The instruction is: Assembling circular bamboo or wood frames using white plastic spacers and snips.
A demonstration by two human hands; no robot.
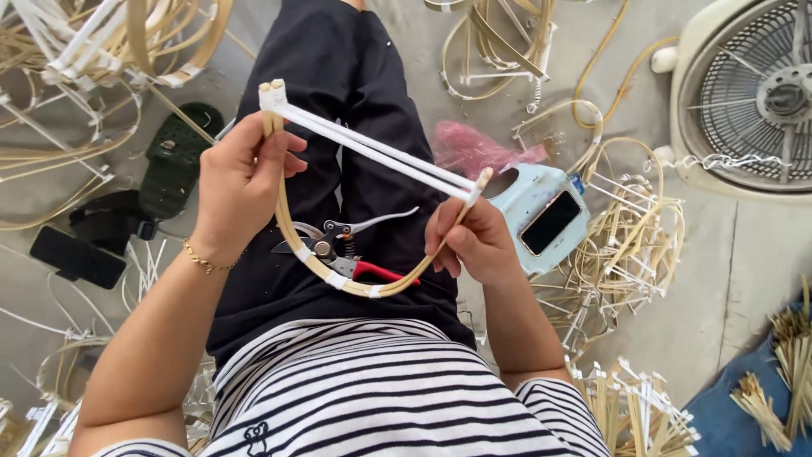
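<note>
I hold a D-shaped bamboo frame point(338, 282) over my lap: a curved tan strip taped in white, closed by two straight white-wrapped sticks point(372, 151). My left hand point(241, 182) grips the curve near its upper left corner. My right hand point(474, 241) pinches the other end, where the sticks meet the strip. Red-handled pruning shears point(347, 250) lie on my black trousers inside the loop, untouched.
Piles of bent bamboo frames point(101, 51) lie on the floor left, top and right point(626, 245). A light blue case holding a phone point(541, 216) sits right of my knee, a pink bag point(474, 148) beside it. A fan point(753, 93) stands top right; green sandal point(173, 156), dark phone point(78, 256).
</note>
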